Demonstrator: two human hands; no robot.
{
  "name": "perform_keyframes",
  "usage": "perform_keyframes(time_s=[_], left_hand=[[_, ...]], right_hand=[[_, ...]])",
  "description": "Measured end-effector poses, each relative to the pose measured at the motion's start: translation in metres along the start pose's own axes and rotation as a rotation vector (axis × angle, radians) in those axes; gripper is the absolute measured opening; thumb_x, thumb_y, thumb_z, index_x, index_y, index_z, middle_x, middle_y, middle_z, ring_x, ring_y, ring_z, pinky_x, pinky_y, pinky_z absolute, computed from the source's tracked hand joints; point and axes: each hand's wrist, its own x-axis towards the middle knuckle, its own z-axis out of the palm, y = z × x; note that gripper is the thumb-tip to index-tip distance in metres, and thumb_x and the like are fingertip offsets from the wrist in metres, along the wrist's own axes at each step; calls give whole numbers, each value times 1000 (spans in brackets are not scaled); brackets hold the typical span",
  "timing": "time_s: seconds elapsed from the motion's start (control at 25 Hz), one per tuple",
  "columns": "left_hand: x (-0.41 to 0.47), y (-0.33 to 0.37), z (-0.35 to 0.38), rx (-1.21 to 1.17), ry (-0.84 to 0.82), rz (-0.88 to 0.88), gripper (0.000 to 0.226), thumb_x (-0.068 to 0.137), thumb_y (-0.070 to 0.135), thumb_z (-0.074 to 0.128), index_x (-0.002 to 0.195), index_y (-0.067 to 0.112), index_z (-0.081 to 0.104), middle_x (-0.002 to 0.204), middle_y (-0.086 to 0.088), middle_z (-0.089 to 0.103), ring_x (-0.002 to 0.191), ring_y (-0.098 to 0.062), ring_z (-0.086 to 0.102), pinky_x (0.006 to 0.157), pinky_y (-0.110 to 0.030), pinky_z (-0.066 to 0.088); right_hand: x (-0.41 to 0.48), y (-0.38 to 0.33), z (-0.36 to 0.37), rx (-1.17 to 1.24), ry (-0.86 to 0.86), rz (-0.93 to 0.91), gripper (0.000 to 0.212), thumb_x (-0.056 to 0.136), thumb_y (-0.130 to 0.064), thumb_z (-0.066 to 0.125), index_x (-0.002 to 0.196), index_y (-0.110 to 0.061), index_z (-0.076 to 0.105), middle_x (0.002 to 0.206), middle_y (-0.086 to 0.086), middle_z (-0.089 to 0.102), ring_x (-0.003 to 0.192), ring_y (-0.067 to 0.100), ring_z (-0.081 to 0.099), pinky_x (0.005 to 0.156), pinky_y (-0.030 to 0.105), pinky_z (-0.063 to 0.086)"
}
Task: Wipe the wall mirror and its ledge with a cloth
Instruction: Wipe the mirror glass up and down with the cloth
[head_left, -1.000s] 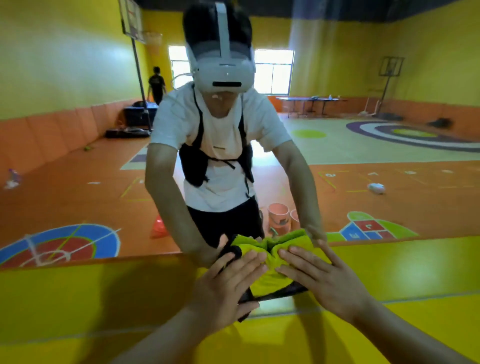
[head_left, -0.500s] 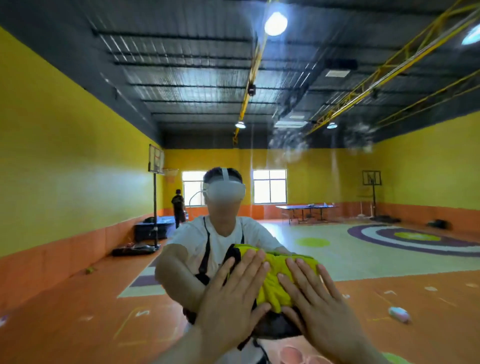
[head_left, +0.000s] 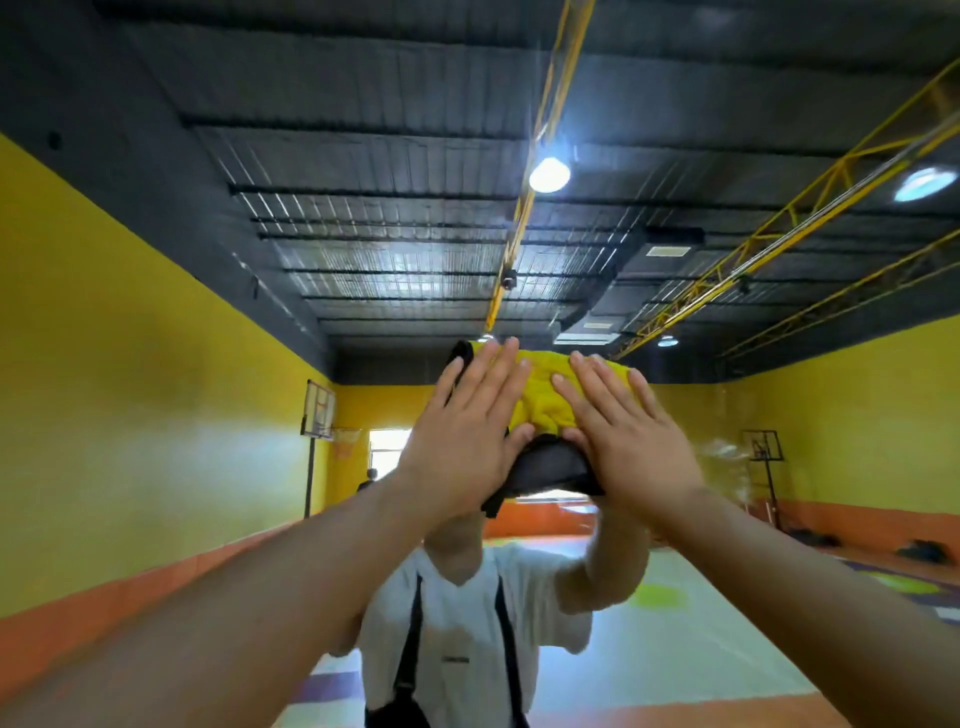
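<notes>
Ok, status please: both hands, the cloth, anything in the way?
Left hand open, flat on cloth. Right hand the same. Cloth pressed against mirror. Nothing blocking in view.

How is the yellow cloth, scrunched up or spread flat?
Scrunched up. The yellow cloth bulges in wrinkles between the left hand and right hand, both pressing it with straight fingers.

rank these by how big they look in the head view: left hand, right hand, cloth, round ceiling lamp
1. left hand and right hand: they look about alike, so not ranked apart.
2. cloth: counting only the part that shows around the flat hands.
3. round ceiling lamp: smallest, though it is far off.
</notes>
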Motion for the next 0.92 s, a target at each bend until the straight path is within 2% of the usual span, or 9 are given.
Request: perform_keyframes(time_s=[0.12,0.2,0.28,0.4,0.48,0.56,0.64,0.72,0.92], left_hand=[[82,-34,-11,-12,-48,15,72,103,56,10,164,18,10,172,-1,-1,159,-17,-4,128,-43,2],[122,-52,-22,-20,-109,23,74,101,58,2,164,21,-1,172,2,-12,157,-15,-15,128,-43,-3],[137,-62,-33,-68,-151,69,71,104,57,9,164,21,0,171,4,-13,156,-12,-18,128,-40,-7],[134,-54,-45,-318,-141,-26,60,108,44,20,163,22,18,172,7,1,157,-7,-10,128,-34,-6],[133,-35,-45,-360,-55,-180,54,112,36,21,163,19,21,172,6,7,157,-7,-5,129,-35,-4],[133,-20,-35,-272,7,-291,55,112,36,15,164,18,14,172,4,5,157,-8,-6,129,-36,-3],[131,-18,-25,-149,51,-317,60,108,38,3,164,18,7,172,4,-1,157,-10,-8,129,-38,-1],[129,-18,-19,-115,74,-312,63,105,39,0,164,18,2,172,3,-6,157,-11,-12,129,-39,-2],[135,2,-10,-141,131,-306,61,105,41,7,164,25,9,173,4,-1,158,-14,-12,129,-43,-4]], right_hand=[[80,42,-9,6,-67,18,63,105,-52,19,158,-23,35,167,2,27,153,22,28,123,49,25],[117,65,-19,27,-131,-7,68,101,-59,9,161,-28,18,169,-3,10,157,18,12,127,49,18],[135,74,-36,95,-209,-24,69,99,-62,5,161,-31,9,169,-8,-3,157,13,-3,128,47,7],[146,58,-61,458,-256,179,58,109,-48,19,153,-20,43,167,-5,22,157,14,8,128,42,0],[156,32,-61,606,-85,396,45,110,-34,26,126,-13,62,150,6,51,150,28,31,126,47,11],[160,5,-48,535,40,510,34,108,-34,31,123,-16,55,145,11,50,147,33,33,125,49,9],[156,-10,-27,346,44,480,49,109,-41,23,152,-21,38,168,7,23,158,23,7,127,48,-4],[154,-6,-19,220,56,429,59,106,-46,13,162,-28,18,172,2,3,158,19,-7,127,48,-9],[145,22,-9,163,80,313,57,107,-44,15,162,-30,17,172,0,4,158,19,-6,127,48,-6]])
